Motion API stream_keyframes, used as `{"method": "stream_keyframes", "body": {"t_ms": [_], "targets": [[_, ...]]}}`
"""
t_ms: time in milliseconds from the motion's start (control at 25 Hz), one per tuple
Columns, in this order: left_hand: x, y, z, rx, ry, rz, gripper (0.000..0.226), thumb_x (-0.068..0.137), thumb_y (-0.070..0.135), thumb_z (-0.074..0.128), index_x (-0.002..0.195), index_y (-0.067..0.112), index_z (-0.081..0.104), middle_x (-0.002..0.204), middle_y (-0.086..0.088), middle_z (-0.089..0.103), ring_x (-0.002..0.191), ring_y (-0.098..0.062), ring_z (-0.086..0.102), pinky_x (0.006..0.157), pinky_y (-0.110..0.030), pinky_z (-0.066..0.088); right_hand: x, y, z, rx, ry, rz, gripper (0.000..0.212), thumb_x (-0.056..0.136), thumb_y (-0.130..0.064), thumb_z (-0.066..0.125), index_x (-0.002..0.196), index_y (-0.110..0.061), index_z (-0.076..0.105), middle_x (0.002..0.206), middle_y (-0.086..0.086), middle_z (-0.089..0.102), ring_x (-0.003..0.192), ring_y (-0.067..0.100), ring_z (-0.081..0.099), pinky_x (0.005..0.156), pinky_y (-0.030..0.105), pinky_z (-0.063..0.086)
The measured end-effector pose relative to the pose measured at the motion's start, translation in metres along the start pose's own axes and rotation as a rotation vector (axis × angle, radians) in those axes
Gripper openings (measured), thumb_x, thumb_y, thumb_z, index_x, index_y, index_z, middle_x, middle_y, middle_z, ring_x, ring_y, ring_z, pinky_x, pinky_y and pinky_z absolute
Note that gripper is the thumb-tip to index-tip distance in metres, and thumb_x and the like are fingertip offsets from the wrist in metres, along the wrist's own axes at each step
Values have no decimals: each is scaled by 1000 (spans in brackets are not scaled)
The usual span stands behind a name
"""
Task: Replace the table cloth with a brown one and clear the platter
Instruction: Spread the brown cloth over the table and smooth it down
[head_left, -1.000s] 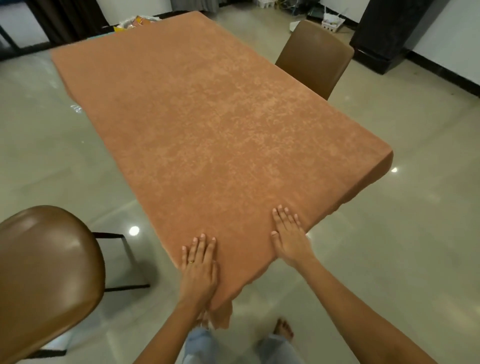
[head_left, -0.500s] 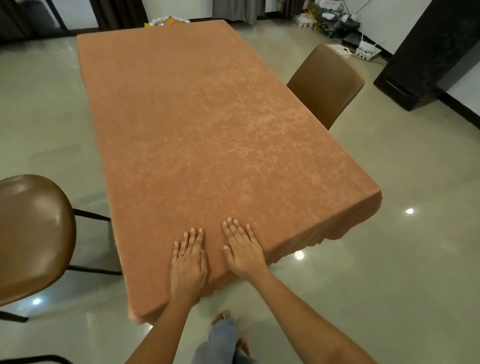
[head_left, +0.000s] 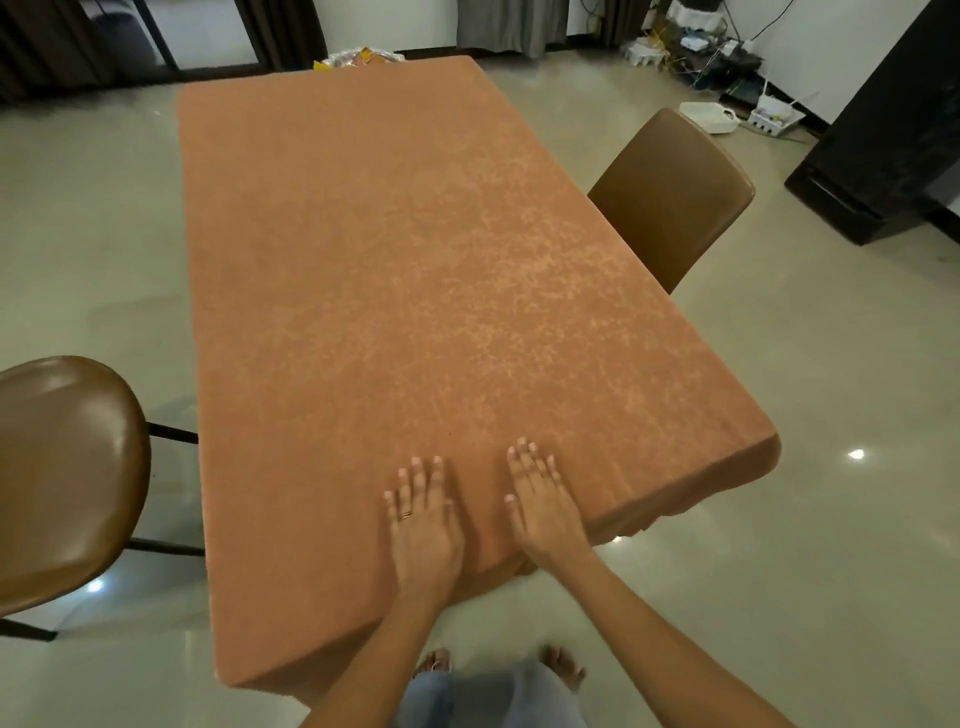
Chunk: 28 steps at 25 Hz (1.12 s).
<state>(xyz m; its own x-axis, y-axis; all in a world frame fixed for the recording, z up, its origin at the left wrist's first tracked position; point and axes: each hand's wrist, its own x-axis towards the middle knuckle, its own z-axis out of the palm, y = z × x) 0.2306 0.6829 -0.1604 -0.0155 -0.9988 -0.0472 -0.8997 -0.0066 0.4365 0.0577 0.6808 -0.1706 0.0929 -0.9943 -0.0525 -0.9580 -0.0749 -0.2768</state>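
Note:
A brown table cloth (head_left: 395, 270) covers the whole table top and hangs over its near and right edges. My left hand (head_left: 423, 530) lies flat on the cloth near the table's near edge, fingers straight, with a ring on one finger. My right hand (head_left: 543, 504) presses flat on the cloth just to the right of it, fingers spread. Both hands hold nothing. At the far end of the table, a heap of colourful items (head_left: 358, 56) peeks over the edge; what it is I cannot make out.
A brown padded chair (head_left: 670, 197) stands against the table's right side. Another brown chair (head_left: 62, 478) stands at the left, near me. A dark cabinet (head_left: 893, 150) is at the right wall, with cables and white devices (head_left: 727, 98) on the floor behind.
My view has swung to the right along the table's near end. Both hands have slid right along the cloth's near edge, staying flat, first drawing together, then a little apart again.

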Motion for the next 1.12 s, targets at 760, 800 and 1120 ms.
{"method": "stream_keyframes", "body": {"t_ms": [760,800,1120], "targets": [[17,80,51,129,83,-227,73,84,46,27,148,11,30,156,-10,25,146,-26,16,117,-48,-4,47,268,-84,-34,-62,39,68,92,-47,2,152,-14,2,161,2,2,145,11,-9,120,33,-7],[22,96,57,116,99,-250,73,84,43,26,147,7,31,155,-14,26,146,-29,16,117,-48,-6,47,253,-80,-12,-51,27,68,93,-46,3,152,-12,3,160,3,0,145,12,-10,120,34,-6],[56,231,120,70,25,-242,68,91,57,7,152,28,11,160,3,5,147,-15,-3,114,-43,-18,45,225,-57,-37,-86,-227,57,96,-33,28,150,-14,26,156,4,25,146,16,17,117,40,5]]}}
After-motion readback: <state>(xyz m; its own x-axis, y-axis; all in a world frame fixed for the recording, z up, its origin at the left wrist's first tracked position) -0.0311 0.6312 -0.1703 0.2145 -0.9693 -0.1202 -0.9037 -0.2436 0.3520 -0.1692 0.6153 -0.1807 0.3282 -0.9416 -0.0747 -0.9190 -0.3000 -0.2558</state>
